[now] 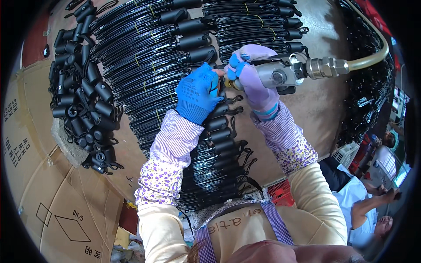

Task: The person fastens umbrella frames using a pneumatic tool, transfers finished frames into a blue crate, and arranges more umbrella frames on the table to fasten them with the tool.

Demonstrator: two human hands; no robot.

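My left hand (195, 94), in a blue knit glove, is closed over the handle end of a row of black folding-umbrella frames (140, 65). A bare fingertip pokes out of the glove; what the fingers pinch is hidden. My right hand (254, 81), in a lilac glove with blue fingertips, grips a silver air tool (278, 74) from its left end. The tool lies sideways, its brassy nose close to my left fingertips. A pale air hose (372, 57) runs from its metal coupling. Black handles (197, 40) with wrist straps end the frames in the row.
A second row of umbrella frames (241, 26) lies beyond my right hand. Loose black handles (81, 87) are heaped at the left, beside cardboard (39, 166). More dark frames (364, 87) line the right edge. Another person (359, 206) sits at the lower right, near a white crate (346, 153).
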